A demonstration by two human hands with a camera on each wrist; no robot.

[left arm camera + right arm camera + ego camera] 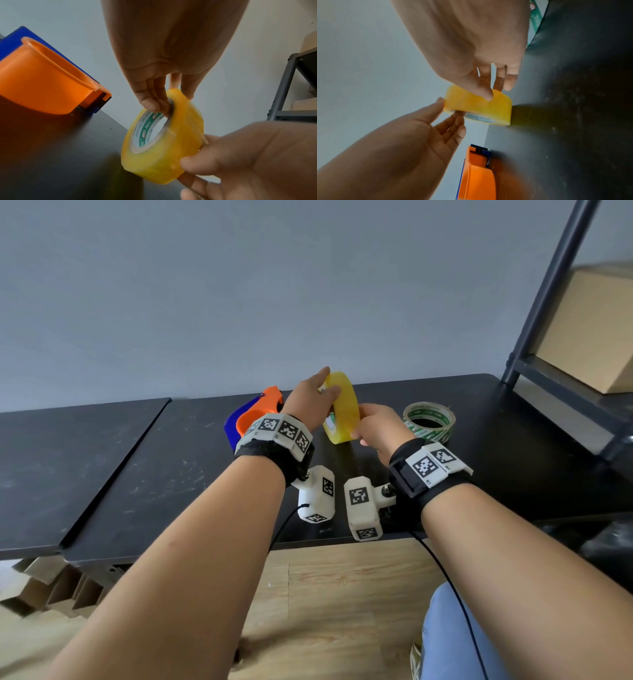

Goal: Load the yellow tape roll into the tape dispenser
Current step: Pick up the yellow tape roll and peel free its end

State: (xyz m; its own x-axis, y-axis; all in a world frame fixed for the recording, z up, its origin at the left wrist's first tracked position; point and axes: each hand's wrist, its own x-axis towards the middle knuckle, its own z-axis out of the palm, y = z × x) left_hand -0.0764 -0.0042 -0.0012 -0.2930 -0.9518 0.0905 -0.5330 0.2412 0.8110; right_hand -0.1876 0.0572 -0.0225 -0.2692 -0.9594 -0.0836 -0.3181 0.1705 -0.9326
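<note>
The yellow tape roll (344, 410) stands on edge at the table (171, 474), its green-printed core (147, 129) facing left. My left hand (329, 386) pinches the top of the roll, fingers (154, 106) hooked in the core and thumb on the outer band. My right hand (359, 429) grips the lower right side, with its thumb (488, 96) on the yellow band (479, 108). The orange and blue tape dispenser (255, 416) lies just left of the roll with nothing in its orange cup (42, 83), and neither hand touches it.
A green-printed tape roll (430, 421) lies flat to the right of my right hand. A dark metal shelf frame (548, 302) with a cardboard box (589, 330) rises at the far right. A second dark table panel (68, 467) adjoins on the left.
</note>
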